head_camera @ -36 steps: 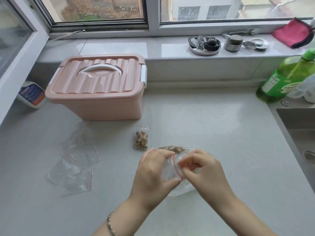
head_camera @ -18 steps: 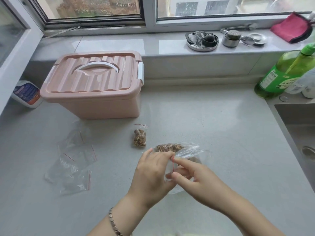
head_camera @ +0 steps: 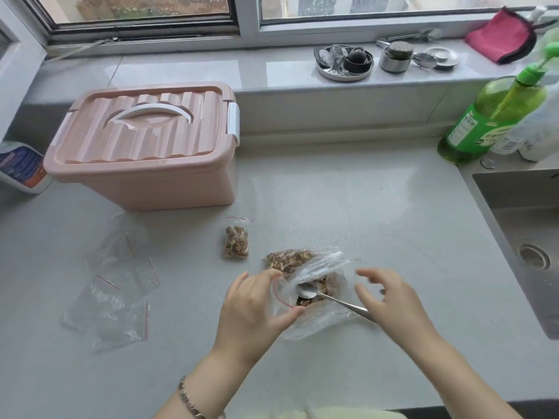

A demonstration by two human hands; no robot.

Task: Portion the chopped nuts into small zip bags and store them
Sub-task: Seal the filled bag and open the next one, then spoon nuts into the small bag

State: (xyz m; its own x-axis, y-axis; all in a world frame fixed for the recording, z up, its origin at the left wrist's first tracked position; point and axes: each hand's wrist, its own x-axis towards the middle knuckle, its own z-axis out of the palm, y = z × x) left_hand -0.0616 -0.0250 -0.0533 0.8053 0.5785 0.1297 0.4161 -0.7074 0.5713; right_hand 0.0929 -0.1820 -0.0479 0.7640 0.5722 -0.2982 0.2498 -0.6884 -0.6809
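My left hand [head_camera: 254, 309] pinches the red-lined mouth of a small zip bag [head_camera: 282, 294] and holds it up beside the large clear bag of chopped nuts [head_camera: 305, 267]. A metal spoon [head_camera: 320, 296] lies with its bowl on the nuts and its handle pointing right. My right hand [head_camera: 385, 294], blurred, hovers with fingers apart just above the spoon's handle and holds nothing. One filled small bag of nuts [head_camera: 237, 241] lies on the counter further back. Several empty zip bags [head_camera: 118, 285] are scattered to the left.
A pink lidded storage box [head_camera: 145, 146] stands at the back left, with a white bottle [head_camera: 21, 166] beside it. A green soap bottle [head_camera: 496, 116] and the sink [head_camera: 526, 237] are on the right. Small metal dishes [head_camera: 344, 60] and a pink cloth [head_camera: 500, 34] sit on the windowsill.
My right hand let go of the small bag's mouth and moved right, over the spoon handle. The spoon and nuts came into sight. My left hand kept its hold on the small bag.
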